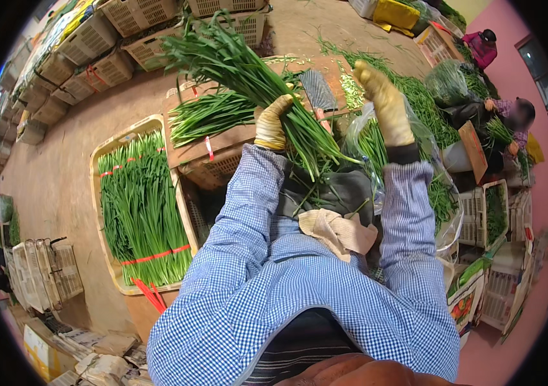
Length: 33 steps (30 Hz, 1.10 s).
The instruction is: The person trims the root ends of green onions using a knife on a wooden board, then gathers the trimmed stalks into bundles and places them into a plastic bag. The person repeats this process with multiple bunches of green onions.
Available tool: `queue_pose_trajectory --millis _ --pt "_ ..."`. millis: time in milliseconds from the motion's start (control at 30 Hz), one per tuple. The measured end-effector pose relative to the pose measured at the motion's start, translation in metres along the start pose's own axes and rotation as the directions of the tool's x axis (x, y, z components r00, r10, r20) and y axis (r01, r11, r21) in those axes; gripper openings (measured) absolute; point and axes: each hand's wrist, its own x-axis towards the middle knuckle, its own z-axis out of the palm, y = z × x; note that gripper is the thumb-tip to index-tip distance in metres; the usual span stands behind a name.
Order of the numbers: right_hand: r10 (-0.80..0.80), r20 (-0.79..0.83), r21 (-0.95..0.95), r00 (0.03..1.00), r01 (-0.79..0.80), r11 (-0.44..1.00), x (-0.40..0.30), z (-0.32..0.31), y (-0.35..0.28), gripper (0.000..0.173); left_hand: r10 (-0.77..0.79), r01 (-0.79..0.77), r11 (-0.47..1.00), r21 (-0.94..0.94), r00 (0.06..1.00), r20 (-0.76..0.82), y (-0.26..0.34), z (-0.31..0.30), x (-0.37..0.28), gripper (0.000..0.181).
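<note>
My left hand, in a worn yellowish work glove, grips a bundle of long green Chinese chives, leafy ends up and left, pale stems down towards my lap. My right hand, gloved too and slightly blurred, is raised to the right, apart from the bundle; I see nothing in it. Between the hands a cleaver with a reddish handle lies on a wooden board strewn with cut stem ends. More chives lie on the board under the bundle. A clear plastic bag with chives is below my right hand.
A crate at left holds chives bound with red bands. Red strips stick out near its lower edge. A cloth rests on my lap. Loose greens pile at right, near two other people. Stacked plastic crates stand at upper left.
</note>
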Motion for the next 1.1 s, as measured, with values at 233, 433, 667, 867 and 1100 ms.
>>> queue_pose_trajectory --millis 233,433,667,867,1100 --pt "-0.095 0.221 -0.477 0.971 0.192 0.858 -0.062 0.074 0.017 0.082 0.021 -0.022 1.0 -0.005 0.998 -0.064 -0.011 -0.028 0.014 0.03" --pt "-0.051 0.236 -0.659 0.97 0.199 0.725 -0.064 0.108 0.042 0.105 -0.036 0.028 0.995 -0.101 0.996 -0.08 -0.018 -0.037 0.025 0.024" --pt "0.138 0.348 -0.621 0.927 0.117 0.775 -0.048 0.11 0.039 0.103 -0.098 0.098 0.981 -0.169 0.995 0.005 -0.016 -0.045 0.013 0.056" --pt "0.175 0.34 -0.737 0.924 0.146 0.659 -0.045 0.121 0.042 0.097 -0.023 0.016 0.996 -0.084 0.997 -0.075 -0.027 -0.062 0.027 0.042" --pt "0.249 0.401 -0.712 0.882 0.129 0.69 -0.053 0.126 0.033 0.101 0.131 -0.077 0.983 0.168 0.932 -0.338 -0.02 -0.046 0.023 0.029"
